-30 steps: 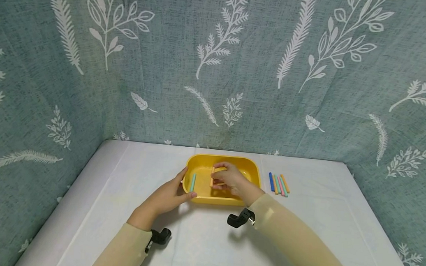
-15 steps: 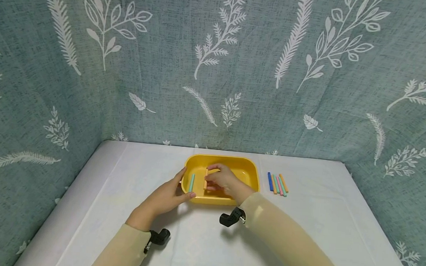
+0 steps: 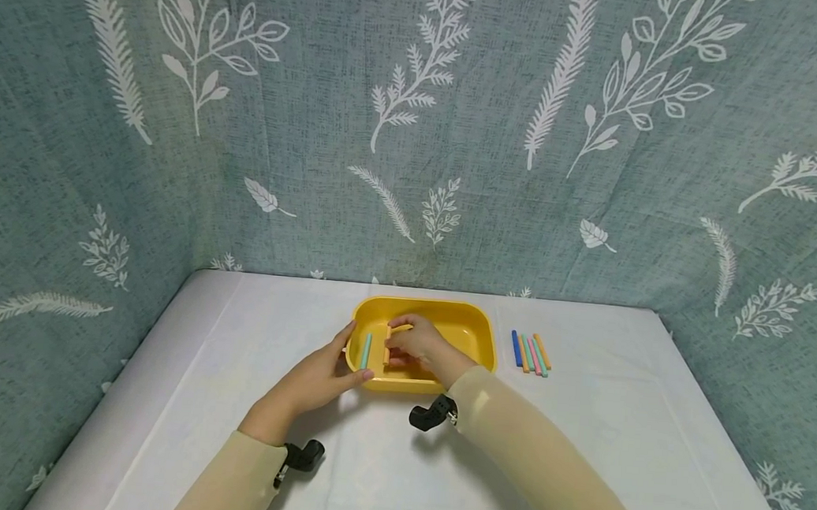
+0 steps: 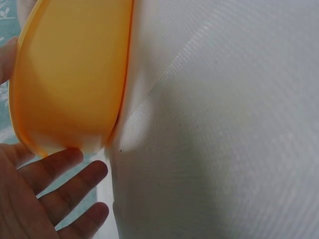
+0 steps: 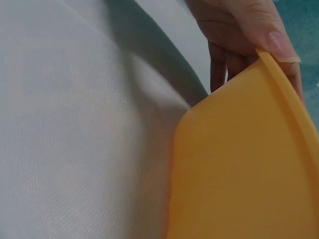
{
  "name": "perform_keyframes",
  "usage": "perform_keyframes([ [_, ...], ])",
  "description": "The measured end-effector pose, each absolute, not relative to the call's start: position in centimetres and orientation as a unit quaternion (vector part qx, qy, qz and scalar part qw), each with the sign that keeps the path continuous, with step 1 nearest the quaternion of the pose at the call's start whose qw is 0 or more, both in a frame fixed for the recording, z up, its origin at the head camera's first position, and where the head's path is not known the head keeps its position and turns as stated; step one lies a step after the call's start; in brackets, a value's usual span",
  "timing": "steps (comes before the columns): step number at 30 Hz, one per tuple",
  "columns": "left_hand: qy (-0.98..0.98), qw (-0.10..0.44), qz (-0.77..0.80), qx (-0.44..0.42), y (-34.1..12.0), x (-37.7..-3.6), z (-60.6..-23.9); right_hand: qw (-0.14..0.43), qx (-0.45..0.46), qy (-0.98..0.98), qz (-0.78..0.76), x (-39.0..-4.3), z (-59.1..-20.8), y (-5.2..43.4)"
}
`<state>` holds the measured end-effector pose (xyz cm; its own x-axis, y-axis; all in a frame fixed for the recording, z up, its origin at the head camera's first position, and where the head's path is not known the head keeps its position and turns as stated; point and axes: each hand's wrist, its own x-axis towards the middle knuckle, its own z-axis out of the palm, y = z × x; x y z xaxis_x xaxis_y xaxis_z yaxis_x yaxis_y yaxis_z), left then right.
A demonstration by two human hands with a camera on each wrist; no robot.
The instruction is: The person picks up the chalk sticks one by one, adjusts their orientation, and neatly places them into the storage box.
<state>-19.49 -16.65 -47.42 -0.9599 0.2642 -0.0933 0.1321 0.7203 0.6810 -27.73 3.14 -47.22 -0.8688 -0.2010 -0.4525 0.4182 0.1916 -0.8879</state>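
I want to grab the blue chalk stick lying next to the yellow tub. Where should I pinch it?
Pinch the blue stick around its middle, coming straight down from above. It lies flat on the white table, and its left side is free, while a neighbouring stick crowds its right. So slip one fingertip into that narrow gap.

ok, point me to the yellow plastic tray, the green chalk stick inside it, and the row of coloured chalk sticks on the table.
yellow plastic tray (image 3: 478, 317): head view, far right rim.
green chalk stick (image 3: 366, 350): head view, mid-length.
row of coloured chalk sticks (image 3: 532, 354): head view, middle of the row.
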Motion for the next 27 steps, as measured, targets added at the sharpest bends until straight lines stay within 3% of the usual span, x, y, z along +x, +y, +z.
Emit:
perform_keyframes([
  [27, 0.926, 0.082, 0.350, 0.117, -16.80, -19.56, -47.65, 0.227, 0.057, 0.787, -0.570, -26.87, -47.02, 2.64],
])
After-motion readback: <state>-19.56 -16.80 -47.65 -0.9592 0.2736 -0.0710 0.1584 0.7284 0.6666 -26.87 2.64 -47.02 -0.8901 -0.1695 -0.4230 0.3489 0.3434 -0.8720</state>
